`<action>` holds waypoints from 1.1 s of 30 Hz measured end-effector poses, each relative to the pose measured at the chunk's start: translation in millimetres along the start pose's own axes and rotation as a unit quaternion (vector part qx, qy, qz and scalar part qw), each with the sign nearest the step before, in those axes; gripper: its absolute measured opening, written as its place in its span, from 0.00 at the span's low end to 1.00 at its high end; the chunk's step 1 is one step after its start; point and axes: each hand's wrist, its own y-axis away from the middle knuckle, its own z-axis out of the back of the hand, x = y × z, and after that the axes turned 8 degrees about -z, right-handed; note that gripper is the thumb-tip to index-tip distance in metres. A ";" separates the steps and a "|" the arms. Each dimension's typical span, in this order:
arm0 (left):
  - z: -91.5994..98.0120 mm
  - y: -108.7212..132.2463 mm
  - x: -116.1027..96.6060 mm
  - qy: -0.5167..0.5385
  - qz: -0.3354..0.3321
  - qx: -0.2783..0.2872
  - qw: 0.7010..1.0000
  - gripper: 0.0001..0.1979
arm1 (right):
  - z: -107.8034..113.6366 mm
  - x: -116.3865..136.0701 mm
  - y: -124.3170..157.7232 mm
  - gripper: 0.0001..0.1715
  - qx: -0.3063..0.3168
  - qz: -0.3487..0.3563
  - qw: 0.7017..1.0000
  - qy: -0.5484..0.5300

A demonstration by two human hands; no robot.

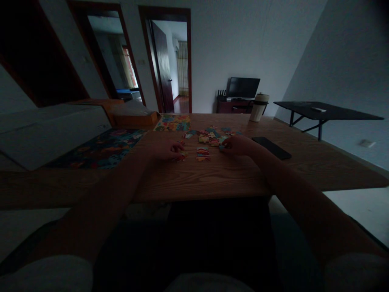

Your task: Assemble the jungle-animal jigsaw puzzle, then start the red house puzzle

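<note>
Several jigsaw puzzle pieces (209,138) lie loosely clustered on the wooden table (194,182), some overlapping. Closest to me is a small group of red and pale pieces (202,154), between my two hands. At the left of it rests my left hand (168,149), thumb and forefinger curved but apart, beside a few small pieces (180,157). On the other side, my right hand (238,145) pinches a bluish puzzle piece (221,148) at the cluster's right edge. Dim light hides the finer print on the pieces.
A black phone-like slab (271,147) lies right of my right hand. Farther back stands a pale jug (259,107). Colourful printed sheets (172,122) and a white box (54,134) occupy the left side. Beyond are a television (243,88) and a black folding table (328,110).
</note>
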 end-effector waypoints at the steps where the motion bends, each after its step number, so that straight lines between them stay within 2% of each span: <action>1: 0.1 0.1 -0.2 0.001 0.001 0.001 1.000 0.31 | 0.8 -0.4 0.6 0.18 -0.007 -0.009 1.000 -0.025; 4: 0.6 0.0 -0.6 -0.004 0.008 0.008 1.000 0.32 | 2.8 -6.2 3.3 0.22 -0.006 -0.040 0.985 -0.168; 7: 0.6 -0.1 -0.3 0.005 0.016 0.014 1.000 0.32 | 4.2 -16.1 6.3 0.25 0.031 -0.072 0.945 -0.318; 10: 0.6 0.3 -0.5 0.014 0.018 0.005 1.000 0.33 | 4.0 -24.7 8.3 0.23 0.046 -0.103 0.917 -0.383; 16: 1.5 -1.1 -3.9 -0.005 0.018 -0.002 1.000 0.33 | -0.6 -34.6 6.8 0.20 0.042 -0.138 0.905 -0.401; 24: 4.5 3.2 -4.5 0.001 0.015 0.002 1.000 0.33 | 2.2 -39.8 10.6 0.23 0.047 -0.126 0.920 -0.368; 29: 12.2 9.0 1.8 0.006 0.002 0.043 0.999 0.23 | 7.9 -34.2 14.3 0.27 0.063 -0.084 0.936 -0.337; 33: 13.6 8.5 1.4 -0.019 0.010 0.030 0.999 0.18 | 9.8 -21.2 9.5 0.23 0.084 -0.048 0.954 -0.285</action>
